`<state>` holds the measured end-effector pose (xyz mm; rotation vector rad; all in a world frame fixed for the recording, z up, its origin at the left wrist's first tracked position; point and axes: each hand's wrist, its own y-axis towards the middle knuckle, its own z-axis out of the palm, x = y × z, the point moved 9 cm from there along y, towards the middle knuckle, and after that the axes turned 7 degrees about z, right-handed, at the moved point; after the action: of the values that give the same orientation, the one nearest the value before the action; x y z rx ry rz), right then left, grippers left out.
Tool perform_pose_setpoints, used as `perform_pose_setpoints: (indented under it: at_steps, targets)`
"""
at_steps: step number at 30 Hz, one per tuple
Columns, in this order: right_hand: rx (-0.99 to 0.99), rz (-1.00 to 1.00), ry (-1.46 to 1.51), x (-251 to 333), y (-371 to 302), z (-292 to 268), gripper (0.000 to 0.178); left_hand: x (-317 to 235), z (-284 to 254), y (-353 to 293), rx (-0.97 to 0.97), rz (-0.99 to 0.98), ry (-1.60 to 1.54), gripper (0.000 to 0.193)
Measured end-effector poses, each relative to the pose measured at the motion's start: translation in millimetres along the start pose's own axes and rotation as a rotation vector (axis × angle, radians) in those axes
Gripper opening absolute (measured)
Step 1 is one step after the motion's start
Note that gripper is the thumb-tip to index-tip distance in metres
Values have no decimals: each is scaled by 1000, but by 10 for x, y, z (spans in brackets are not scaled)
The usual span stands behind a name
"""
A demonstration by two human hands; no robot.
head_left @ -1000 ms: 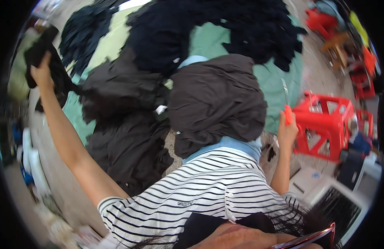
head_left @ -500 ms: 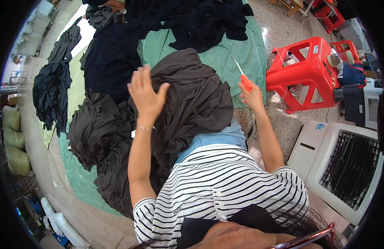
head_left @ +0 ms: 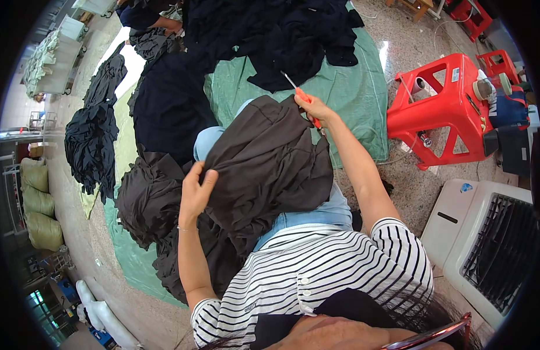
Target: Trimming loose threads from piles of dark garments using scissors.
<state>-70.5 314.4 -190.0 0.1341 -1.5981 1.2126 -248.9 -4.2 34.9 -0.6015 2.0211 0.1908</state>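
A dark brown-grey garment [head_left: 264, 157] lies rumpled across my lap, over my light-blue jeans [head_left: 208, 143]. My left hand [head_left: 195, 191] is at the garment's left edge, thumb and fingers apart, the thumb resting against the cloth. Beyond the garment's upper right corner, my right hand [head_left: 315, 109] is closed around a slim orange-handled tool [head_left: 305, 95]. Its narrow metal blade points away from me and to the left. Some of the cloth meets that hand's fingertips; whether they also grip it is unclear.
Heaped brown-grey garments [head_left: 150, 201] lie left of me, with navy cloth [head_left: 171, 105] ahead, on a green sheet [head_left: 363, 87]. A red stool [head_left: 421, 111] and a white air cooler [head_left: 451, 219] stand right. Another person's arm [head_left: 165, 23] shows at far left.
My left hand has come down and nearer, onto the garment's edge. My right hand has moved left with the tool to the garment's far corner. A jeans knee now shows.
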Motion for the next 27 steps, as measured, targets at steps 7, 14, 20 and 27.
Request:
perform_pose_setpoints:
  at_steps: [7,14,20,27]
  targets:
    - [-71,-376,93,1305,-332,-180,45,-64,-274,200,-237,108,-15,13]
    - [-102,-866,4,3024,-1660,-73,54,-1323,-1780,-22,-829,599,472,14]
    - [-343,-1112,-192,2893,-2291,-192,55,-2175,-1091,-978,-722,1009,937,22]
    - [-745,-579,-681,510,-1532,-1043,48,-357,837,-1677,360,493,549,16]
